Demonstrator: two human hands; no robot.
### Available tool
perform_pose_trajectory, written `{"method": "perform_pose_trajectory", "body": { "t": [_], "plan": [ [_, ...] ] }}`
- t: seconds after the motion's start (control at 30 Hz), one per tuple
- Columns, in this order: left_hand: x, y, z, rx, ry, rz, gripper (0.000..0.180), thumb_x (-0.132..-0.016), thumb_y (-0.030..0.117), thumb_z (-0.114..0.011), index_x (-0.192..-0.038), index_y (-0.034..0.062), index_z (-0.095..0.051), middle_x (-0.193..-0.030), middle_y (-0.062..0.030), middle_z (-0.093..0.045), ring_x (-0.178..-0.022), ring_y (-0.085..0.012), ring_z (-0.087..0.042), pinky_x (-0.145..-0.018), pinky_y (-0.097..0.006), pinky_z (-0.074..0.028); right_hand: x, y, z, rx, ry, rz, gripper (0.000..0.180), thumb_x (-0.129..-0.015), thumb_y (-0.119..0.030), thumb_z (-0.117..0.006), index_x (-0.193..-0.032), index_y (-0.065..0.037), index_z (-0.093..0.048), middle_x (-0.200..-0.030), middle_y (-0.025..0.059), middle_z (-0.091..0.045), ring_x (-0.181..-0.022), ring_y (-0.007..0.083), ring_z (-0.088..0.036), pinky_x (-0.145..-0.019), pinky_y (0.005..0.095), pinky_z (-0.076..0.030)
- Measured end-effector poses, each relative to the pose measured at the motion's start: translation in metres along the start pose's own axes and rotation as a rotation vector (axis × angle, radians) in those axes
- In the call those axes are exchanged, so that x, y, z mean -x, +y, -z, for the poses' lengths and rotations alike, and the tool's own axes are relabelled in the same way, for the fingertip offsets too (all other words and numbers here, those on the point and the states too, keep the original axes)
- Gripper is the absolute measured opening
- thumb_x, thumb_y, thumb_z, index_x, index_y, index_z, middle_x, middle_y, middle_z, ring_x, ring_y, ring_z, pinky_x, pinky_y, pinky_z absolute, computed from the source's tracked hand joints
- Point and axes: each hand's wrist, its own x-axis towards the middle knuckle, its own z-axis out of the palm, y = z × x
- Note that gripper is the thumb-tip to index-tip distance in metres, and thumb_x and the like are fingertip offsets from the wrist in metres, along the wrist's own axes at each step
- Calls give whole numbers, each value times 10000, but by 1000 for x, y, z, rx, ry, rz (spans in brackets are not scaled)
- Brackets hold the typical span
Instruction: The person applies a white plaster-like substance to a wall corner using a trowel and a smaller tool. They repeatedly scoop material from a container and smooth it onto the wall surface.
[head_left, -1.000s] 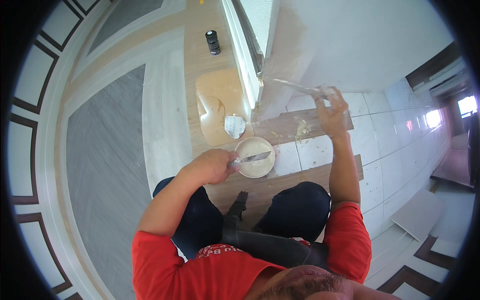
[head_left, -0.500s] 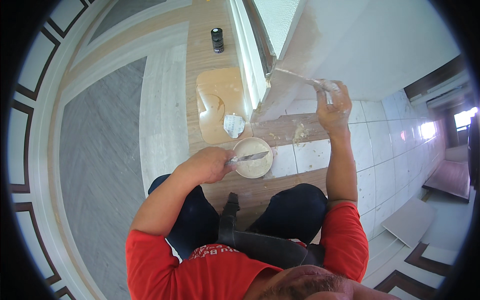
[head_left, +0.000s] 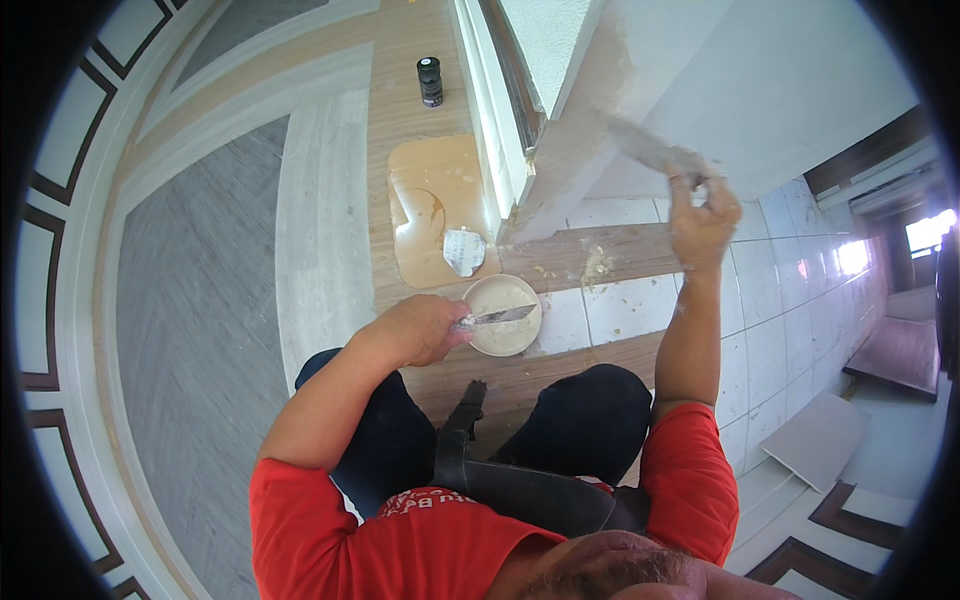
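Note:
My left hand (head_left: 418,330) is closed round the handle of a putty knife (head_left: 505,315), whose narrow blade lies over a round bowl (head_left: 503,345) of pale filler. I cannot tell whether this hand also touches the bowl's rim. Raised at the right, my right hand (head_left: 705,225) grips a second, wider putty knife (head_left: 645,145), smeared by motion. Its blade points up and left, close to the white wall (head_left: 740,90), where a brownish patch (head_left: 610,60) runs beside the corner. Whether the blade touches the wall is unclear.
Beyond the bowl lies a tan board (head_left: 420,170) with a crumpled white piece (head_left: 464,252) on it. A black canister (head_left: 430,82) stands farther off by the white door frame (head_left: 490,120). Crumbs (head_left: 597,265) litter the wood strip and white tiles (head_left: 625,310).
My right hand has swung right with its putty knife, and the blade has shifted away from the wall's corner edge. My left hand and the bowl look nearly unmoved.

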Motion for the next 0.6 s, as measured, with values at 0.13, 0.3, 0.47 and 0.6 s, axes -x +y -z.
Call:
{"method": "perform_pose_trajectory", "body": {
  "t": [0.13,0.3,0.47,0.6],
  "plan": [
    [-3,5,3,2,-33,21,305,-1049,318,-633,-1136,27,-659,-1027,-239,-732,-1017,-456,-689,-902,-536,-540,17,11,-20,20,-136,204,196,-897,29,-772,-1086,-20,-781,-995,135,-763,-895,237,-728,-797,331,-574],
    [-3,2,0,-1,-16,16,294,-1051,310,-630,-1130,29,-661,-1046,-236,-731,-1033,-452,-687,-908,-531,-540,0,5,-19,34,-110,193,201,-895,47,-762,-1090,1,-775,-1011,150,-762,-929,269,-745,-845,358,-598],
    [0,4,2,1,-22,35,267,-1041,298,-650,-1138,52,-680,-1043,-218,-729,-1027,-442,-677,-905,-512,-538,-22,-6,-12,-45,43,136,201,-909,17,-772,-1110,16,-772,-1008,131,-775,-901,200,-726,-822,322,-581],
    [2,8,6,-24,-39,39,282,-1044,303,-637,-1124,34,-664,-1039,-231,-734,-1028,-451,-687,-908,-528,-541,-20,-5,-1,-126,244,-141,241,-899,-15,-786,-1139,7,-771,-966,106,-777,-838,154,-671,-789,295,-552]
  ]
}}
